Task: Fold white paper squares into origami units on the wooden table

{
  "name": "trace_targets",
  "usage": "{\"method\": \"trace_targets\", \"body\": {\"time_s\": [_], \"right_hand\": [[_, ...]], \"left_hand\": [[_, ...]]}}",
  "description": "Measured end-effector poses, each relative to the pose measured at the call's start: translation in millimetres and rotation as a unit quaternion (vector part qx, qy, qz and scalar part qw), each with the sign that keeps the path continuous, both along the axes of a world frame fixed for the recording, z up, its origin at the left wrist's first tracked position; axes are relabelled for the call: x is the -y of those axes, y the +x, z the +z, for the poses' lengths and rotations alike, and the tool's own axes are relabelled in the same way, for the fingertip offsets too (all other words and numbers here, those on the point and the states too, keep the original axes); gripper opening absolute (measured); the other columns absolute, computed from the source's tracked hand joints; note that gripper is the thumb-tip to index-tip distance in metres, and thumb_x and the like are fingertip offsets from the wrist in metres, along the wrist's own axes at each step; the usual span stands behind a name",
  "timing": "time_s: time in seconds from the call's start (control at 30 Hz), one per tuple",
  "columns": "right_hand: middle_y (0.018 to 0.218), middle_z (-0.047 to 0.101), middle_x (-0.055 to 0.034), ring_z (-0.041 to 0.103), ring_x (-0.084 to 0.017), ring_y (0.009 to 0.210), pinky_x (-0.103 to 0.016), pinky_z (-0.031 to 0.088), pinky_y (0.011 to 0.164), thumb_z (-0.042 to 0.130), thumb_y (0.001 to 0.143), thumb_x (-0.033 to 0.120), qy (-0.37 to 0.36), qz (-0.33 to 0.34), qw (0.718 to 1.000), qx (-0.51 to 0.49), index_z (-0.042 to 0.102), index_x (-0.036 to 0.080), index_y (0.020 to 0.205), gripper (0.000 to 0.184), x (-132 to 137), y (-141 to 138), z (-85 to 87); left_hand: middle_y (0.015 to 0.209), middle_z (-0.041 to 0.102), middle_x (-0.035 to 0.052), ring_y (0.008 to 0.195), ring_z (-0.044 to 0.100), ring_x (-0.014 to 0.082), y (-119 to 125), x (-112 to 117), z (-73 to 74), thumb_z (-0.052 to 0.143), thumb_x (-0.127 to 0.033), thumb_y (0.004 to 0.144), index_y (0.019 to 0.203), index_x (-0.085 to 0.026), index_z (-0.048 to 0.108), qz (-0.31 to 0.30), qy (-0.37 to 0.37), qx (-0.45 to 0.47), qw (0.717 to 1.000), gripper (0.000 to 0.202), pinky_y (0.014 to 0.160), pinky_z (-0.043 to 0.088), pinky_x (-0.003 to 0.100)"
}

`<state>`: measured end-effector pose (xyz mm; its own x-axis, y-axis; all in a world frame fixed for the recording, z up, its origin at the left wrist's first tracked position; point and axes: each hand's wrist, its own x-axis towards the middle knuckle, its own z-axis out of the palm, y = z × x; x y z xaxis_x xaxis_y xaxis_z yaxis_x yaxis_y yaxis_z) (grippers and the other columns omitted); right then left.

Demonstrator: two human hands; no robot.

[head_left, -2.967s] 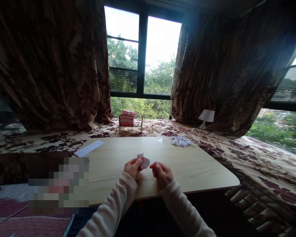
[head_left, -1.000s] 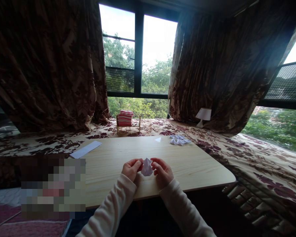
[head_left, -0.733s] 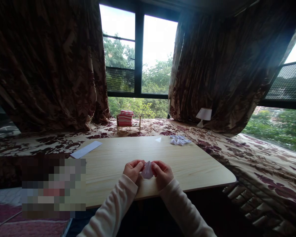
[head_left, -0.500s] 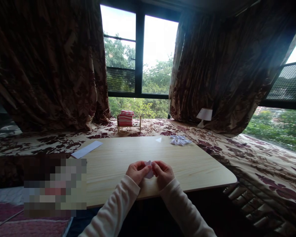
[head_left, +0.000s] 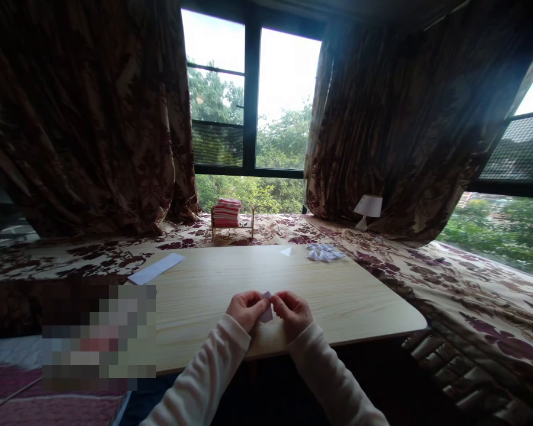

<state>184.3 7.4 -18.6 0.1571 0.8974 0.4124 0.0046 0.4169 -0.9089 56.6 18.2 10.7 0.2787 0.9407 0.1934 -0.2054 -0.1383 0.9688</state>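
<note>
Between my hands, above the near part of the wooden table (head_left: pixel 231 272), is a small piece of folded white paper (head_left: pixel 267 313). My left hand (head_left: pixel 245 309) pinches it from the left, thumb on the side facing me. My right hand (head_left: pixel 294 310) pinches at its upper right edge with thumb and forefinger; the exact contact is too small to make out. Farther back on the table lie a small white paper triangle (head_left: pixel 286 252) and a cluster of folded white paper pieces (head_left: pixel 325 253). A stack of white paper strips (head_left: pixel 157 269) rests at the table's left edge.
Behind the table, a patterned cloth ledge (head_left: pixel 182 236) carries a small rack (head_left: pixel 252 223) with red-striped folded cloths (head_left: pixel 226 213), and a white lamp (head_left: pixel 368 207). Dark curtains (head_left: pixel 373 118) frame the window. A blurred patch (head_left: pixel 100 337) covers the lower left.
The folded paper has tilted slightly between my fingers. My right thumb and forefinger have shifted a little higher along its edge. Everything else stays in place.
</note>
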Motion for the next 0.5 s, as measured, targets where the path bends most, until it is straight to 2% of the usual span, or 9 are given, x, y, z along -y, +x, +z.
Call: {"method": "trace_targets", "body": {"time_s": [0.17,0.33,0.5], "right_hand": [[0.05,0.048,0.0022,0.042,-0.009,0.047,-0.022,0.035,0.046,0.054,0.075,0.039,0.011,-0.001,1.0,0.009,0.057,0.014,0.062,0.028,1,1,0.7],[0.065,0.054,-0.0015,0.047,-0.011,0.053,-0.021,0.036,0.043,0.051,0.076,0.043,-0.018,-0.037,0.998,-0.037,0.057,0.015,0.083,0.029,-3,2,0.8],[0.075,0.051,-0.003,0.049,-0.012,0.062,-0.02,0.039,0.047,0.057,0.073,0.034,0.04,-0.041,0.995,0.088,0.058,0.015,0.069,0.019,3,-4,5.7]], "left_hand": [[0.048,0.059,0.001,0.046,0.049,0.0088,0,0,1.1,0.075,-0.032,0.051,0.055,-0.01,0.065,0.006,-0.017,0.019,1.0,0.025,0.046,0.037,0.019],[0.052,0.062,0.0002,0.047,0.052,0.009,-3,-12,-5.9,0.075,-0.034,0.051,0.065,-0.012,0.068,0.064,-0.051,0.083,0.993,0.026,0.05,0.041,0.021],[0.054,0.064,0.0015,0.049,0.054,0.0104,-4,-19,-10.3,0.077,-0.033,0.047,0.063,-0.012,0.068,0.087,-0.072,0.124,0.986,0.027,0.051,0.043,0.022]]}}
